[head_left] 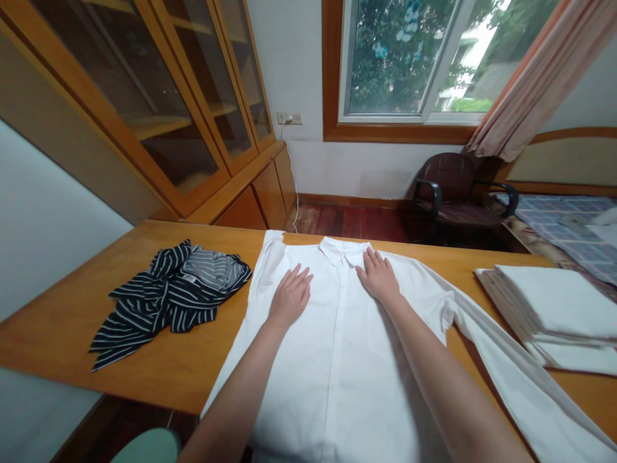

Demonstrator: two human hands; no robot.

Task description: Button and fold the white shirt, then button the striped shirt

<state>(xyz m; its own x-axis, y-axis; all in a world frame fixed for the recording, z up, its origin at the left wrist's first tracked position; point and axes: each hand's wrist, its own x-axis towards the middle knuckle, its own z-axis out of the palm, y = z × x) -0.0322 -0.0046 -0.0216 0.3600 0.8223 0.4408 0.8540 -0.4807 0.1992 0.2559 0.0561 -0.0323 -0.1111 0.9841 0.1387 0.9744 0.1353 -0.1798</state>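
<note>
A white shirt (337, 360) lies spread flat on the wooden table (159, 360), collar at the far edge, one long sleeve trailing to the right. My left hand (290, 296) rests flat on the shirt's chest, left of the button line, fingers stretched out. My right hand (378, 275) lies flat just below the collar (343, 249), fingers spread. Neither hand holds anything.
A crumpled black-and-white striped garment (168, 296) lies on the table's left. A stack of folded white cloth (549, 302) sits at the right. Beyond the table are a dark armchair (453, 193), a glass-door wooden cabinet (193, 109), a window and a bed.
</note>
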